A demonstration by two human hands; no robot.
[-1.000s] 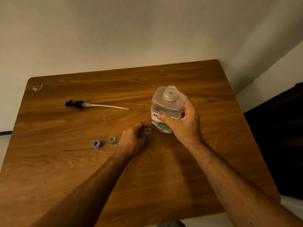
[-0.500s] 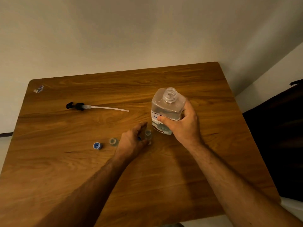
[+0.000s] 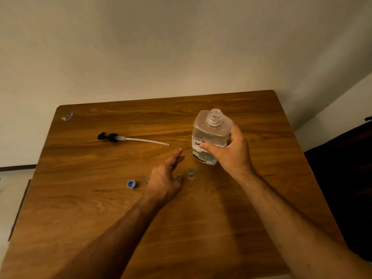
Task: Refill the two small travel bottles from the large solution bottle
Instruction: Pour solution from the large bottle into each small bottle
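1. Gripping view, head camera: the right hand (image 3: 231, 154) at centre right of the frame has its fingers and thumb curled round the large clear square-shouldered plastic solution bottle (image 3: 210, 135), which stands upright on the brown wood-grain table (image 3: 100, 208). The bottle's threaded neck is uncapped; a white handwritten label shows under the thumb.
2. Left hand (image 3: 165, 178), frame centre: fingers straight and close together, pointing toward the upper right, holding nothing.
3. Small clear uncapped travel bottle (image 3: 190, 174): upright on the table just right of the left hand, below the large bottle, apart from both.
4. Second small clear travel bottle (image 3: 148, 179): mostly hidden behind the left edge of the left hand; whether they touch cannot be told.
5. Blue round cap (image 3: 131, 184): on the table left of the second small bottle.
6. Second blue cap (image 3: 178, 176): partly hidden at the left thumb.
7. Black pump head with long white dip tube (image 3: 128, 138): lying flat, left of centre.
8. Small pale scrap (image 3: 67, 116): upper left table corner, too blurred to identify.
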